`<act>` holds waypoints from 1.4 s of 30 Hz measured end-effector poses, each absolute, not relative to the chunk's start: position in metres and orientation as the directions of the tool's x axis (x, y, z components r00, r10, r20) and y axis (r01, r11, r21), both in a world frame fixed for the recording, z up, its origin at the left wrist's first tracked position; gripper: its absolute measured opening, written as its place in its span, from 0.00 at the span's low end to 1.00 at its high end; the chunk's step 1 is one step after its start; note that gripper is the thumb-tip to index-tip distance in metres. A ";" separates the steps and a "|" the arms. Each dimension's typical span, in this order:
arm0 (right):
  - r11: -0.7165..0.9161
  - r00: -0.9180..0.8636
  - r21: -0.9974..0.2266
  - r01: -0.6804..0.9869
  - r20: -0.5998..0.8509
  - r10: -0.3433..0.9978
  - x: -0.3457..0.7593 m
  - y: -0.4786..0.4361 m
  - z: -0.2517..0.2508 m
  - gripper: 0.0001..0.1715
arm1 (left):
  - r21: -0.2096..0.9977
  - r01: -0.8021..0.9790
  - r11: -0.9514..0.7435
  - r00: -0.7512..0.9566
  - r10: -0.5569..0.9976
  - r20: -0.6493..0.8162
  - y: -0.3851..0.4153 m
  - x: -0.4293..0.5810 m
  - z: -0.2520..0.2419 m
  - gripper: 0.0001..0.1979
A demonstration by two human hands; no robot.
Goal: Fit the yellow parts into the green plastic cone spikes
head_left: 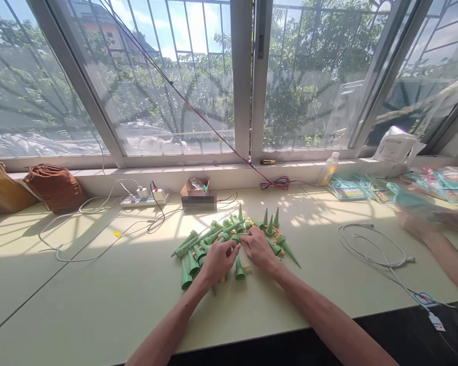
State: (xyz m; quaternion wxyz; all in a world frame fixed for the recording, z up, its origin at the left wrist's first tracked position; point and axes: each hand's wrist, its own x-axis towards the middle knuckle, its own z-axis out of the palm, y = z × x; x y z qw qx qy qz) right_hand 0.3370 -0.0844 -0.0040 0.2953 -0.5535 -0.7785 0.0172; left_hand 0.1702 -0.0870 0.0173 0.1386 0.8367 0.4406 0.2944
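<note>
A heap of green cone-shaped plastic spikes (pixel 213 239) with small tan fittings lies on the pale table (pixel 99 295) in front of me. Some cones stand upright at the back of the heap, and most lie flat. My left hand (pixel 218 260) rests on the near side of the heap with fingers curled over a green piece. My right hand (pixel 257 247) meets it at the middle, fingers pinched on what looks like the same small green piece (pixel 239 240). The fingertips hide what exactly they grip.
White cables (pixel 370 246) lie on the table to the right, where another person's blurred hand (pixel 416 223) reaches beside packaged items (pixel 351 189). A power strip (pixel 143 199) and small carton (pixel 198 194) sit by the window sill. A brown bag (pixel 55 187) is at far left.
</note>
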 end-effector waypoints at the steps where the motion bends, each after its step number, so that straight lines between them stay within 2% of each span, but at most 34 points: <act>1: 0.390 -0.213 -0.358 0.849 0.443 0.871 0.337 -0.085 -0.004 0.14 | 0.492 0.653 -0.575 0.440 0.818 0.371 -0.087 0.170 0.017 0.19; 21: 0.401 -0.223 -0.373 0.837 0.438 0.871 0.337 -0.086 -0.005 0.09 | 0.496 0.648 -0.578 0.448 0.816 0.366 -0.088 0.171 0.019 0.19; 28: 0.400 -0.228 -0.382 0.833 0.422 0.877 0.338 -0.085 -0.007 0.04 | 0.484 0.651 -0.585 0.456 0.811 0.366 -0.087 0.171 0.018 0.18; 42: 0.384 -0.224 -0.371 0.845 0.406 0.886 0.337 -0.086 -0.007 0.02 | 0.478 0.654 -0.586 0.463 0.810 0.359 -0.088 0.170 0.018 0.19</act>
